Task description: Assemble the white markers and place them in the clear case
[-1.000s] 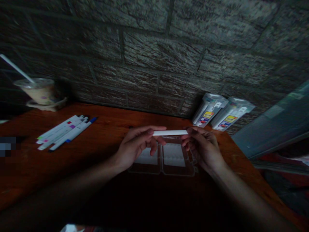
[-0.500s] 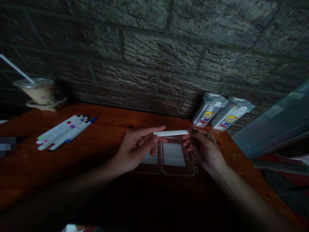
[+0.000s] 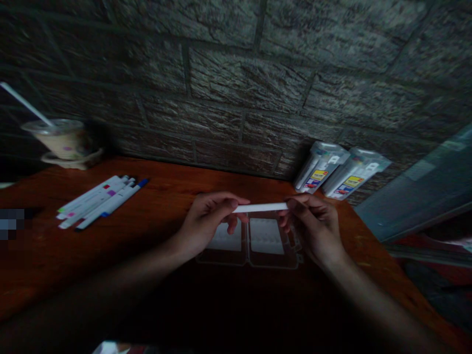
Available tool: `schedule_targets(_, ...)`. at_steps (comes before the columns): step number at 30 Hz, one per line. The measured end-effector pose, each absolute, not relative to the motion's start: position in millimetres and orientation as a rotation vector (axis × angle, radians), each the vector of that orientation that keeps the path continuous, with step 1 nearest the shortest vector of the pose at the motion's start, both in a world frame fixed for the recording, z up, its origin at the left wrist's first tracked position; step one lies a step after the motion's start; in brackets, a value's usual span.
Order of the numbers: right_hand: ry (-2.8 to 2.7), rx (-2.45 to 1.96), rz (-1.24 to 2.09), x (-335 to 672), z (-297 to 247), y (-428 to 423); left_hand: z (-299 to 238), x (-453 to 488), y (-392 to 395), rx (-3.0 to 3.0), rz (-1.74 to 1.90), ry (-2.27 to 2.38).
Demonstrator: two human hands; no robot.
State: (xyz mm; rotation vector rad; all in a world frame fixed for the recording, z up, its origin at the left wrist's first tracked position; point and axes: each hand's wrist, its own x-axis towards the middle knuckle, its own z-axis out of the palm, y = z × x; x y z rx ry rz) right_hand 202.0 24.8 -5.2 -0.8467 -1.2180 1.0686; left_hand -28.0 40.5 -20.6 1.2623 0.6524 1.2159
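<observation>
The left hand (image 3: 206, 223) and right hand (image 3: 320, 226) each pinch an end of one white stick (image 3: 261, 208) in their grip, above one open clear case (image 3: 272, 266), partly hidden. Two plastic boxes (image 3: 334, 169) stand near the worktop's (image 3: 165, 184) back edge; overlapping markers (image 3: 96, 203), hard to count, lie well left, near one cup (image 3: 61, 142).

No words are legible; the printed yellow-and-blue labels (image 3: 319, 175) on two plastic cases (image 3: 368, 166) look too blurred.

The left hand (image 3: 204, 219) pinches mid-frame, the right hand (image 3: 319, 223) likewise to its right — forearms (image 3: 145, 265) slanting from the lower corners.
</observation>
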Motion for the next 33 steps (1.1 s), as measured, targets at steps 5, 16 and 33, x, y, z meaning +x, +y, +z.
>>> schedule_targets(5,-1.26,-0.85,1.012,202.7,-7.2,25.0,-20.0,-28.4,40.6,1.3,1.19,0.661)
schedule_targets(16,-1.02,-0.898,1.295,203.6,-2.0,31.5,-14.2,-26.7,29.8,1.579,1.25,0.73)
schedule_targets(33,-1.579,-0.933,0.9,199.4,-12.2,22.4,-16.8,-24.8,32.6,1.594,1.185,0.779)
